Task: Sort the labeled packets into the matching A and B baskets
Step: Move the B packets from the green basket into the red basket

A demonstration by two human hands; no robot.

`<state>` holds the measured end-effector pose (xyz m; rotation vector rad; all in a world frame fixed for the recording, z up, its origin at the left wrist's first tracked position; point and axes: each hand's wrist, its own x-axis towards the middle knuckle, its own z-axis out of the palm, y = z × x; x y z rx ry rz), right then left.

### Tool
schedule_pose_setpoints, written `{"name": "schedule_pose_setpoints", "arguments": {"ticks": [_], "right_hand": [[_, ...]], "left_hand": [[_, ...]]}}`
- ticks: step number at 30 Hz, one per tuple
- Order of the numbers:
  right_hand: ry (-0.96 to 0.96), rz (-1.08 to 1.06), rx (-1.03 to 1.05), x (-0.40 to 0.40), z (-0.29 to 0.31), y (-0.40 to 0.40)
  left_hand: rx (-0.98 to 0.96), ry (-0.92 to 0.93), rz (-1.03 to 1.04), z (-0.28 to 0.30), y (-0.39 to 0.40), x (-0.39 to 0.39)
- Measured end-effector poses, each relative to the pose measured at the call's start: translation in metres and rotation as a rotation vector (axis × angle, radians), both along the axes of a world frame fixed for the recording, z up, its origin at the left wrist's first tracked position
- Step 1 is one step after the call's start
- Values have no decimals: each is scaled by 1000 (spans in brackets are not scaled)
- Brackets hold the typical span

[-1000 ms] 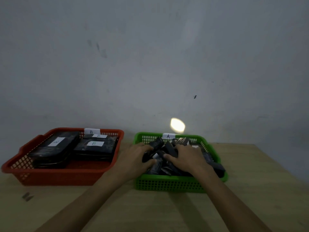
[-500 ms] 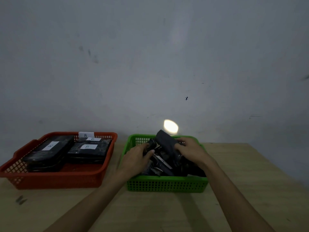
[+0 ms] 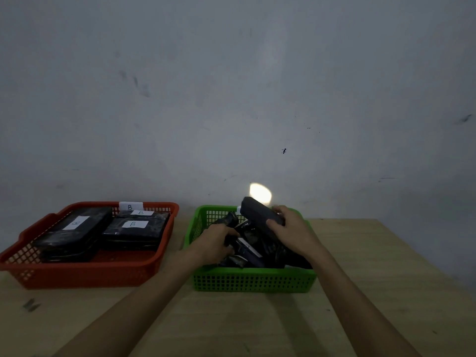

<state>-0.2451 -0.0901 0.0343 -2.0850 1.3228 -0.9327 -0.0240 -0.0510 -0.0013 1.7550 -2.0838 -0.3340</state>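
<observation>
Head view: packet [image 3: 260, 215] label (hidden)

Handwritten "B" on the red basket's tag [image 3: 130, 206] and on two packet labels [image 3: 135, 224] inside.

Both your forearms reach forward, bare, converging ahead of you. Your right hand [image 3: 296, 229] has its grip curled round a dark packet [image 3: 260, 211], thumb on the near side, fingers over the top. Your left hand [image 3: 213, 243], lower and just left of that grip, curls on another dark packet [image 3: 228, 220].
</observation>
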Motion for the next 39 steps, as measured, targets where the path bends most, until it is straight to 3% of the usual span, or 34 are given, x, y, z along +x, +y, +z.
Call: {"name": "schedule_pose_setpoints", "arguments": {"ticks": [3,7,9,12,14,18,26,28,32,34,37,39], "right_hand": [[189,-8,-304,0,-7,9],[258,-7,-559,3,-14,16],[298,-6,-638,4,-16,17],[325,-9,-680,2,-18,17],[262,-18,-601,0,-18,16],[104,-10,-433,-2,-15,13],[141,55,-446,27,-8,11],[190,72,-476,46,-4,13],[286,152,-441,98,5,19],[331,208,-428,131,8,23],[413,284,-443,186,8,33],[462,341,-445,222,3,41]], "left_hand": [[52,306,74,1,-4,1],[86,989,307,21,-10,-5],[136,1245,319,28,-12,-4],[124,1311,273,30,-10,-2],[105,1338,242,31,-8,-3],[82,1356,200,30,-5,2],[-10,1391,197,28,9,25],[-69,1225,263,26,17,43],[-228,714,380,23,43,100],[-293,636,405,23,57,132],[-239,595,461,24,80,183],[-173,424,526,24,93,215]]}}
